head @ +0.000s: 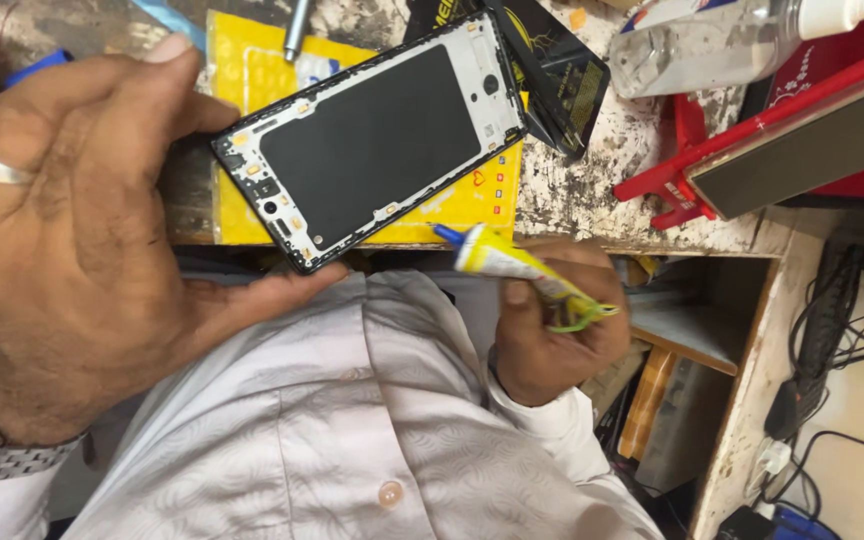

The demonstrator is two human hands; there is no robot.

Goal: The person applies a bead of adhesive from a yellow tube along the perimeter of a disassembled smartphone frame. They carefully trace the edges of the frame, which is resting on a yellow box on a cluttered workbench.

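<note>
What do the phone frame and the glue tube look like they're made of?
Phone frame: apparently black plastic rim around a matte dark panel with pale, possibly metal plating; no glare. Glue tube in the right hand: probably soft metal or thin plastic, glossy yellow, crumpled at its tail.

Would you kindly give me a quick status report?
Left hand steadies phone frame. Right hand grips glue tube, nozzle near frame edge. Nothing between.
</note>
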